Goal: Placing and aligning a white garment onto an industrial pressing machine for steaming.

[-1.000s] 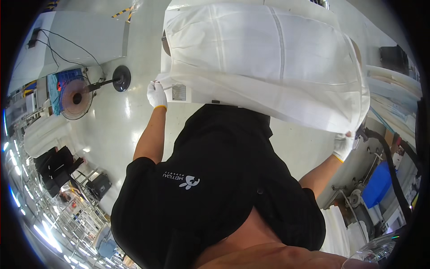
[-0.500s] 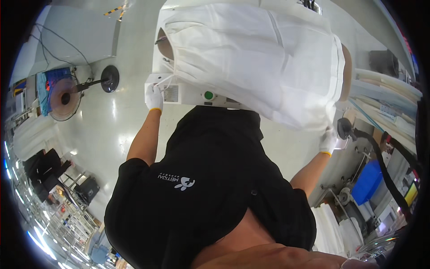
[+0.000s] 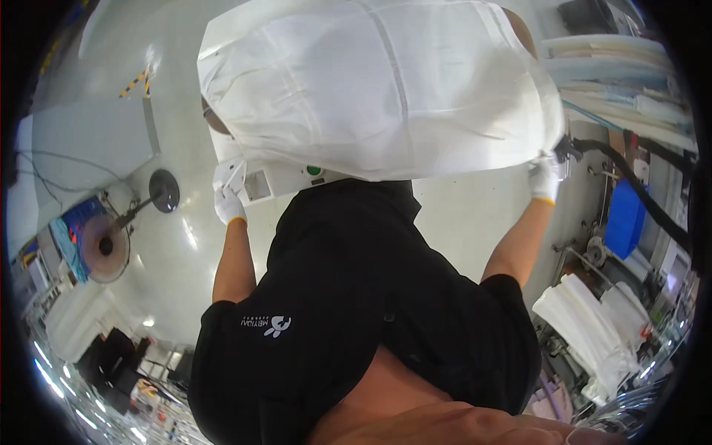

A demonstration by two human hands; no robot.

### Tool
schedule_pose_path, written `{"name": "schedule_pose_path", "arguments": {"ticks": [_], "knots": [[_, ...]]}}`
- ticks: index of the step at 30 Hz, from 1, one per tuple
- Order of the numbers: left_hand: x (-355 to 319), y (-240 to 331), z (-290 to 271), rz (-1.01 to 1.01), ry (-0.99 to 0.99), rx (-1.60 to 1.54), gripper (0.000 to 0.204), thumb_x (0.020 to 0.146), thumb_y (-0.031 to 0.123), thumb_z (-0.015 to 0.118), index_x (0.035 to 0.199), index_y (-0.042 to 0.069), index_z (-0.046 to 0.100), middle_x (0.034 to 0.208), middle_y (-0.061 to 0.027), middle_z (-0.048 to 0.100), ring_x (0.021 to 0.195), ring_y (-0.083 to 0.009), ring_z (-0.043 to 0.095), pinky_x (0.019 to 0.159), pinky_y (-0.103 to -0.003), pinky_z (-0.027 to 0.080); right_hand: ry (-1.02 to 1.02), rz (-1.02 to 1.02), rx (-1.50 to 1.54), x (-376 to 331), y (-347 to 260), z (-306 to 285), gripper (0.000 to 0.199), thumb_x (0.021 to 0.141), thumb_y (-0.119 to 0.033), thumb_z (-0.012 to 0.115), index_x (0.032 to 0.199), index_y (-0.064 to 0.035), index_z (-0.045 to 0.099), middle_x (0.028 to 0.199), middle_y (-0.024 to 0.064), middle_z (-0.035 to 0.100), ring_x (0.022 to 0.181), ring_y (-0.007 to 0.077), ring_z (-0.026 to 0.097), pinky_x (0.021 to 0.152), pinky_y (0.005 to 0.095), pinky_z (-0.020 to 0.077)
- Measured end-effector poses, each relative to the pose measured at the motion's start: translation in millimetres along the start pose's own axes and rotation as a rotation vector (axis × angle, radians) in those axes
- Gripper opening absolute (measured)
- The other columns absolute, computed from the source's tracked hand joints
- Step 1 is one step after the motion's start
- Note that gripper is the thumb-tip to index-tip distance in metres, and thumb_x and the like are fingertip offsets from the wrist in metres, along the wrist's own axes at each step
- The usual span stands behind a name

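A white garment (image 3: 334, 89) with a seam across it is stretched over a padded form in front of me. My left hand (image 3: 229, 204), in a white glove with a yellow cuff, is at the near left corner of the machine. Its fingers are closed on a thin white cord (image 3: 236, 176) hanging from the garment's left end. At the right, my gloved right hand (image 3: 544, 180) grips the near right edge of the garment. The far side of the garment is partly cut off by the view.
Below the garment, the white machine body (image 3: 285, 184) carries a green button (image 3: 314, 170). A standing fan (image 3: 104, 247) is at the left. To the right are a dark hose (image 3: 615, 152), a blue bin (image 3: 625, 216) and stacked white cloth (image 3: 593, 326).
The garment has been spread wider and flatter, its near edge now straighter. My right hand has moved up in the picture with that edge; my left sits lower. The whole view has turned somewhat.
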State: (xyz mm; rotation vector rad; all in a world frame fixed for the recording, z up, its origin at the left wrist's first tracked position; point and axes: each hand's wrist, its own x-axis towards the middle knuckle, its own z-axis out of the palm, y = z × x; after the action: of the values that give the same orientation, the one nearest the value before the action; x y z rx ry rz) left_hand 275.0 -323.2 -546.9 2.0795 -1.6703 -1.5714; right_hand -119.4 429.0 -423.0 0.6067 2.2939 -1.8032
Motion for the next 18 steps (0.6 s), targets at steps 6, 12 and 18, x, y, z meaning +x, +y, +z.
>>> {"name": "schedule_pose_path", "arguments": {"ticks": [6, 12, 18], "knots": [[4, -45, 6, 0.314, 0.233, 0.278, 0.038, 0.096, 0.025, 0.051, 0.12, 0.003, 0.071, 0.105, -0.015, 0.075, 0.093, -0.0293, 0.068, 0.086, -0.036, 0.053, 0.484, 0.223, -0.03, 22, 151, -37, 0.015, 0.084, -0.005, 0.059, 0.096, 0.0, 0.067, 0.077, 0.0088, 0.067, 0.062, 0.0172, 0.06, 0.058, 0.0293, 0.0532], [13, -52, 3, 0.347, 0.192, 0.283, 0.036, 0.096, 0.023, 0.053, 0.119, 0.003, 0.072, 0.102, -0.0134, 0.074, 0.089, -0.0263, 0.066, 0.082, -0.034, 0.053, 0.419, 0.359, -0.026, -1, 169, -10, 0.025, 0.086, -0.008, 0.056, 0.106, 0.0005, 0.067, 0.08, 0.0119, 0.067, 0.065, 0.0179, 0.062, 0.061, 0.0273, 0.0532], [28, -69, 4, 0.36, 0.174, 0.28, 0.033, 0.096, 0.021, 0.055, 0.118, 0.003, 0.072, 0.098, -0.0116, 0.074, 0.084, -0.0227, 0.065, 0.078, -0.032, 0.052, 0.131, 0.399, -0.357, -27, 179, 26, 0.034, 0.088, -0.013, 0.055, 0.116, 0.0011, 0.067, 0.087, 0.0105, 0.07, 0.07, 0.0184, 0.065, 0.065, 0.0284, 0.0539]]}}
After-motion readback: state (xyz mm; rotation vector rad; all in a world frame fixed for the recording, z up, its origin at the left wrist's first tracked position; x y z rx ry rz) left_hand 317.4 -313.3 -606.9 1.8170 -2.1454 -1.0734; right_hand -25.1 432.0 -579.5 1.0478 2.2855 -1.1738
